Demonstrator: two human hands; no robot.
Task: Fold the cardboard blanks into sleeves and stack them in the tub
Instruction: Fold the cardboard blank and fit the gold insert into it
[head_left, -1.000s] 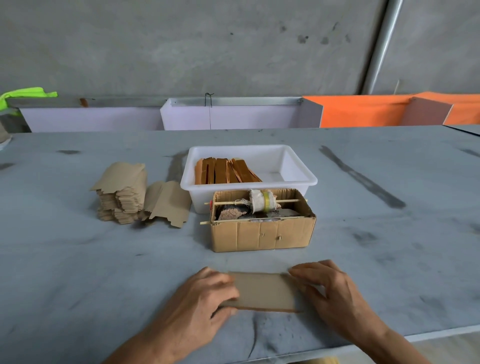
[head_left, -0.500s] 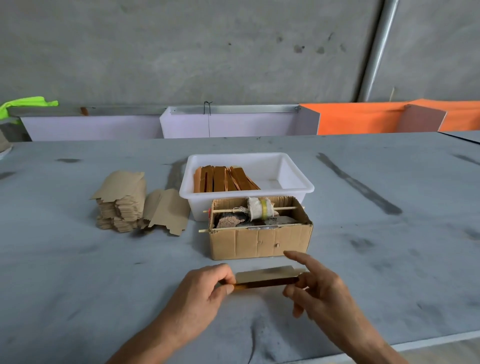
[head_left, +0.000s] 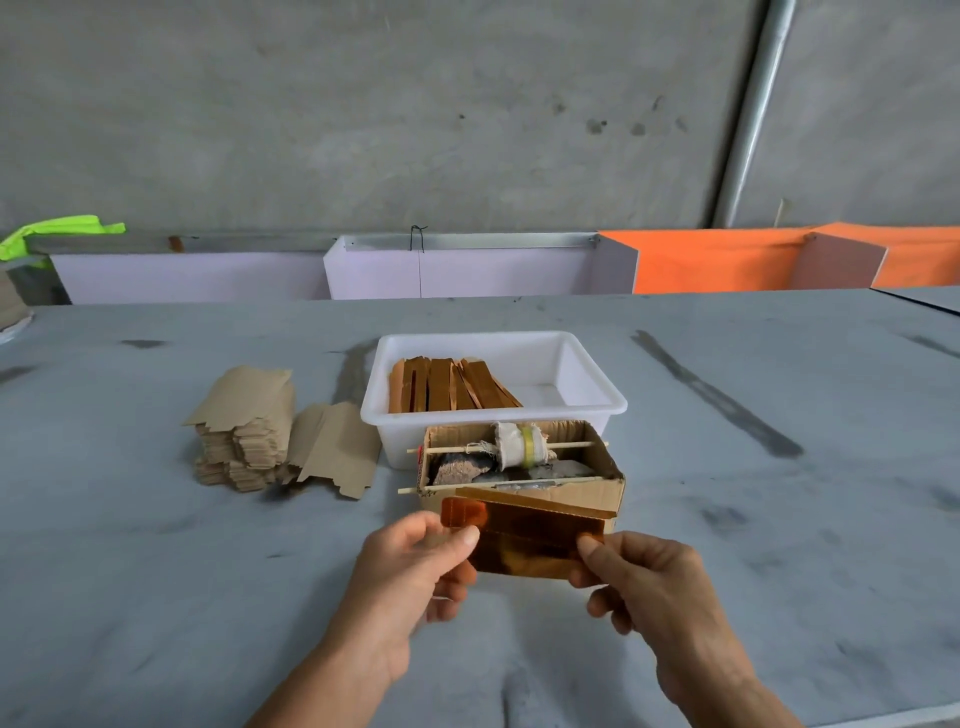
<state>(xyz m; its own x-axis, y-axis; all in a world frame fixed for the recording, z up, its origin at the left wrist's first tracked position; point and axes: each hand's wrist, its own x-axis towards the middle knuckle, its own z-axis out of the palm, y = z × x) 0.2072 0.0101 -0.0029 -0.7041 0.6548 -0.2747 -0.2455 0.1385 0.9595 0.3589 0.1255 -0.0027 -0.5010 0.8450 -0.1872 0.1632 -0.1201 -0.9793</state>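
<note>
Lifting folded sleeve (head_left: 524, 540) off the bench (head_left: 156, 571), near front edge.
Was pressed flat a second ago; now left hand (head_left: 410, 577) and right hand (head_left: 644, 582) pinch its ends midair, tub (head_left: 597, 402) drop likely next.

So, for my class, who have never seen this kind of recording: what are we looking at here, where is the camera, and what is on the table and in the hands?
The camera sits on a person's head and looks down at their two bare hands. The left hand and right hand pinch a shiny brown folded sleeve above the grey table. Behind it stands a small cardboard box of odds and ends, then a white tub with finished sleeves standing in it. Left of the tub lies a stack of flat blanks.
</note>
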